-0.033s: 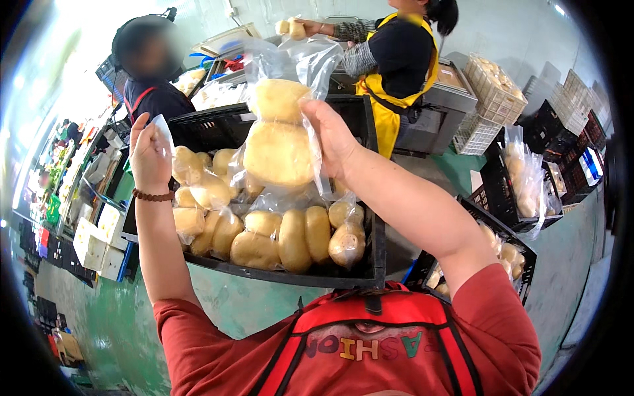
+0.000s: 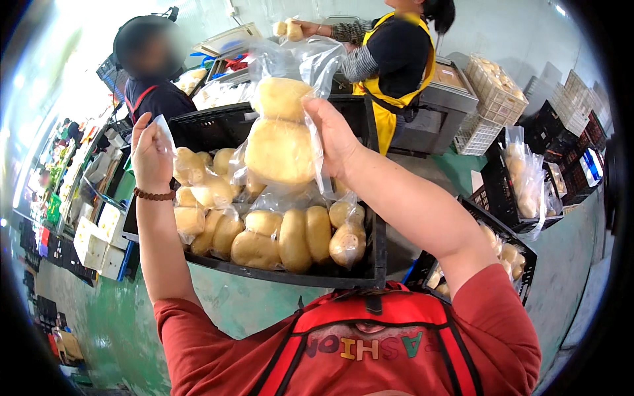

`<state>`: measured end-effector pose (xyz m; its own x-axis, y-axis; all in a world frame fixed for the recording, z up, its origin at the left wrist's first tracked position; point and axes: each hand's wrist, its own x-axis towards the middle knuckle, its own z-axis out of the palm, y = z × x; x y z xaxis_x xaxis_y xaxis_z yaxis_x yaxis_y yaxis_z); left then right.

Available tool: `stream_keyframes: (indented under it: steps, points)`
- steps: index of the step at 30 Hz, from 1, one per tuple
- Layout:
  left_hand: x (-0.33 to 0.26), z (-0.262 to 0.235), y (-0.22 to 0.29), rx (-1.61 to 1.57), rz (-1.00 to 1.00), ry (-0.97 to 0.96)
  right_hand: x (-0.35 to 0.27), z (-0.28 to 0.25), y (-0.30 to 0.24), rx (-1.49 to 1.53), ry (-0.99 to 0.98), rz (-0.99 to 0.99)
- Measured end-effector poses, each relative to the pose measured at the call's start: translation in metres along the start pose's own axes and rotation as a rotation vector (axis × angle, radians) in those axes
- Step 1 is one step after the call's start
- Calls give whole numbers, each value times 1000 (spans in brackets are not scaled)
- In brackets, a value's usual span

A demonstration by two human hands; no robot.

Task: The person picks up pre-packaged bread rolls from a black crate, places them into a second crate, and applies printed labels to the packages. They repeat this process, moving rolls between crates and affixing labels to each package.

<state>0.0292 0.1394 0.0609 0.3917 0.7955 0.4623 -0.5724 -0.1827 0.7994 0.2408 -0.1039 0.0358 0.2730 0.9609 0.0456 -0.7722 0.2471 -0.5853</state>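
Note:
My right hand (image 2: pixel 332 137) is closed on the right edge of a clear plastic bag (image 2: pixel 325 63). Inside it sit two smooth, pale yellow pieces that look like peeled potatoes (image 2: pixel 280 150), a smaller one above a larger. The bag is held up over a black crate (image 2: pixel 277 277), its loose upper end flaring toward the far side. Left of it, my left hand (image 2: pixel 152 152) has its fingers curled around a thin, translucent plastic piece (image 2: pixel 164 134). Similar bagged potatoes (image 2: pixel 295 241) fill the crate below, several lying side by side along the near wall.
One co-worker (image 2: pixel 158 96) stands beyond the crate at left. Another, in a yellow apron (image 2: pixel 383 122), holds small pale pieces (image 2: pixel 288 29). Black crates with bagged goods (image 2: pixel 525 185) stand at right, beside stacked white crates (image 2: pixel 495 79). Part of another black crate (image 2: pixel 522 264) lies under my right arm.
The held bag has shifted very slightly right. The co-worker in the yellow apron has moved a little left. My grips look the same.

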Motion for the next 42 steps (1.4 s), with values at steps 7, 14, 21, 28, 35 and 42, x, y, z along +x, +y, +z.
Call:
stream_keyframes:
  steps: [7, 14, 21, 28, 35, 42]
  points:
    - [-12, 16, -1, 73, -24, -9, 0, 5, -5, 28, 91, -45]
    - [-17, 30, -6, -24, -95, -35, 11, -10, -5, -6, 139, -110]
    - [-20, 36, -10, 13, -69, -60, 8, -7, -6, 15, 112, -100]
    - [-20, 36, -11, 69, -28, -96, 3, -1, -6, -9, 112, -110]
    - [-21, 39, -11, 91, -1, -98, 2, 0, -6, -9, 126, -120]
    - [-18, 30, -10, 88, 53, -146, -7, 8, -11, -64, 162, -222]
